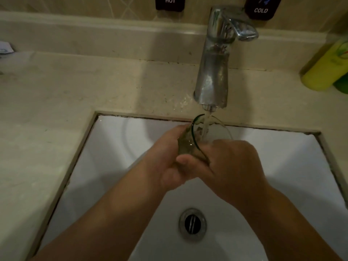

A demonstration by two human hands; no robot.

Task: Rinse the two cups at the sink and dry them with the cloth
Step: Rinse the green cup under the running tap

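A clear glass cup [190, 142] is tilted under the chrome tap [214, 72], its rim toward the spout, and a stream of water runs into it. My left hand [165, 162] wraps the cup's body from the left. Over the cup's right side lies my right hand [231, 166], its thumb across the base and its fingers at the rim or inside the mouth. Both hands hover over the white sink basin [105, 166]. Neither a second cup nor a cloth is in view.
The drain [192, 224] sits at the basin's bottom centre. A beige stone counter [56, 102] surrounds the basin. At the far right stands a yellow bottle [325, 68] beside a green one [341, 84]. HOT [170, 2] and COLD [261, 8] labels hang on the wall.
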